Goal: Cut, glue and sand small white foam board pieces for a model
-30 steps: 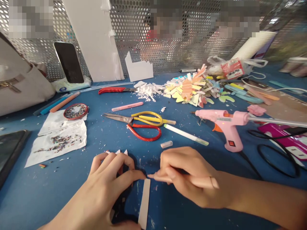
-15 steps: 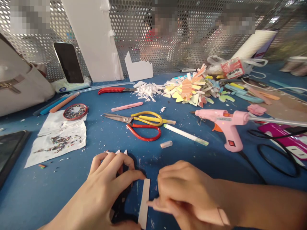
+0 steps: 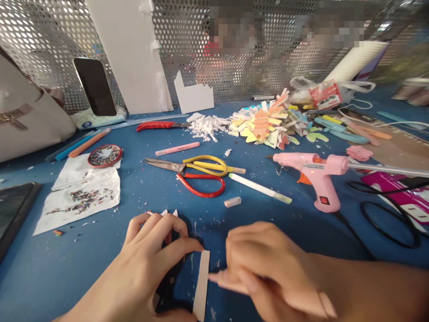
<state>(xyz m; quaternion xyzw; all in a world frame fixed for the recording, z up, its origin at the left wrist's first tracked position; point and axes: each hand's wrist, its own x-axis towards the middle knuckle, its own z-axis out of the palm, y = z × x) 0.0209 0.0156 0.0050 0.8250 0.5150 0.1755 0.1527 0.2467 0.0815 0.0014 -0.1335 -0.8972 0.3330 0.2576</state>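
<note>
My left hand point(image 3: 147, 255) is spread over the table with bent fingers. One fingertip touches the top end of a narrow pale card strip point(image 3: 201, 284) and another digit presses near its bottom end, holding it down. Under that hand is a dark object with small white jagged bits at its far side, mostly covered. My right hand point(image 3: 264, 264) is closed around a peach-coloured marker pen point(image 3: 231, 281), its tip at the strip's right edge. A pen cap point(image 3: 232, 202) lies farther up the table.
Beyond my hands lie scissors point(image 3: 201, 176), a white marker point(image 3: 259, 188) and a pink marker point(image 3: 177, 149). A pink glue gun point(image 3: 311, 167) with its cable lies right. Paper scraps point(image 3: 264, 123) are heaped behind. At left are a glitter-strewn paper sheet point(image 3: 80, 197) and a phone point(image 3: 95, 87).
My right hand has shifted slightly to the right, drawing the pen tip from over the strip to its right edge. My left hand and the strip stay put.
</note>
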